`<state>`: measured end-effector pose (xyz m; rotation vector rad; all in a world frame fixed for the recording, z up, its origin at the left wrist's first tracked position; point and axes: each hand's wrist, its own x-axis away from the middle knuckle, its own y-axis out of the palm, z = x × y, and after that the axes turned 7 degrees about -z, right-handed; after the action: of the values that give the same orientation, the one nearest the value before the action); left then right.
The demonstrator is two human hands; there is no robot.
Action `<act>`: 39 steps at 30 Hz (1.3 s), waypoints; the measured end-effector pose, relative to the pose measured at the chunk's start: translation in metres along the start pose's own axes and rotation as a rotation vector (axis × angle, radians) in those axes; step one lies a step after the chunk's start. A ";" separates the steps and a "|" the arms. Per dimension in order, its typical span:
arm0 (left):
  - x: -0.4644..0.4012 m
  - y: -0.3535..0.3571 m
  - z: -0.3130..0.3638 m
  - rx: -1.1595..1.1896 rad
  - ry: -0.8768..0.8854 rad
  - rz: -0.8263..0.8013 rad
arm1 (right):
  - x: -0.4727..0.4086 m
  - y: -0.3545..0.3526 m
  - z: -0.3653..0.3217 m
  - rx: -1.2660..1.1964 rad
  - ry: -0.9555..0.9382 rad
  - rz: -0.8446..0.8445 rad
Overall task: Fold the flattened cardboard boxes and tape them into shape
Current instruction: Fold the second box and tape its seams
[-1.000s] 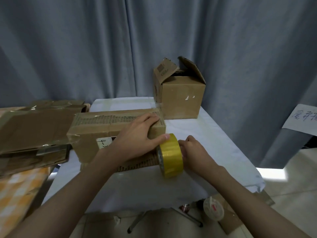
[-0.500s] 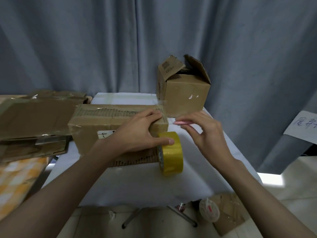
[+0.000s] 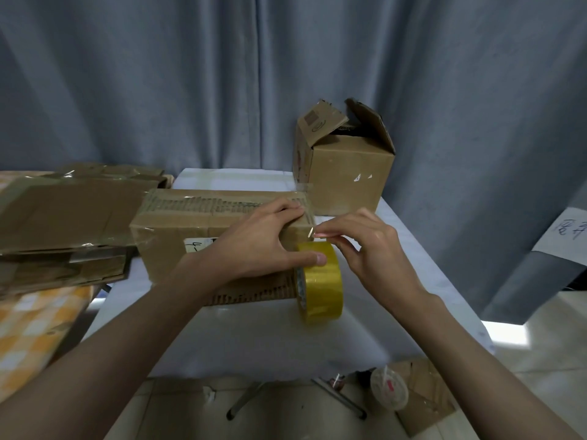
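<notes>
A long cardboard box (image 3: pixel 197 223) lies on the white table (image 3: pixel 273 338) in front of me. A yellow tape roll (image 3: pixel 322 282) stands on edge against its right end. My left hand (image 3: pixel 263 239) rests on the box's right end, fingers across the top and thumb pressing the roll. My right hand (image 3: pixel 371 246) hovers just right of the box, pinching a clear strip of tape (image 3: pixel 313 231) between thumb and fingertips near the box's top corner.
An upright box (image 3: pixel 346 176) with open flaps stands at the table's back right. Flattened boxes (image 3: pixel 63 217) are stacked at the left on a checkered orange surface (image 3: pixel 31 325). Another tape roll (image 3: pixel 389 389) and cardboard lie on the floor. A curtain hangs behind.
My right hand left the tape roll, rose, and now pinches the tape strip beside the box's top right corner. My left hand stayed on the box and roll.
</notes>
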<state>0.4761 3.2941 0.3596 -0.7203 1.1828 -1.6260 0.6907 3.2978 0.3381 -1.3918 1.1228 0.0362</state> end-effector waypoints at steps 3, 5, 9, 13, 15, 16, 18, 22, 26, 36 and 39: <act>0.000 0.000 0.000 -0.001 0.004 0.002 | -0.001 -0.002 -0.003 0.019 0.002 -0.013; 0.000 -0.001 0.001 -0.001 0.005 0.000 | -0.001 -0.003 -0.004 0.037 0.011 -0.020; 0.001 -0.001 0.002 -0.015 -0.010 -0.021 | 0.002 -0.005 -0.006 0.097 0.050 -0.051; 0.001 -0.002 0.003 -0.001 -0.015 -0.018 | 0.004 -0.012 0.004 0.115 0.141 -0.065; 0.001 -0.002 0.003 -0.002 -0.018 -0.022 | 0.009 -0.017 0.015 0.130 0.294 -0.060; 0.001 -0.003 0.003 -0.003 -0.018 -0.026 | 0.012 -0.018 0.020 0.152 0.374 -0.074; 0.001 -0.003 0.004 -0.004 -0.019 -0.032 | 0.020 -0.015 0.027 0.218 0.501 -0.148; 0.002 -0.003 0.003 -0.012 -0.018 -0.032 | 0.029 0.003 0.027 0.289 0.670 -0.373; 0.002 -0.002 0.003 -0.004 -0.028 -0.031 | 0.023 0.008 0.024 0.148 0.766 -0.442; 0.000 0.001 0.001 -0.017 0.002 0.000 | -0.018 0.000 -0.023 -1.013 1.142 -0.286; -0.001 0.003 0.001 -0.022 0.018 0.023 | -0.025 -0.002 -0.027 -1.122 1.181 -0.268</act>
<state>0.4785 3.2943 0.3568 -0.7051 1.2195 -1.6061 0.6629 3.2906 0.3609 -2.7220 1.9989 -0.4771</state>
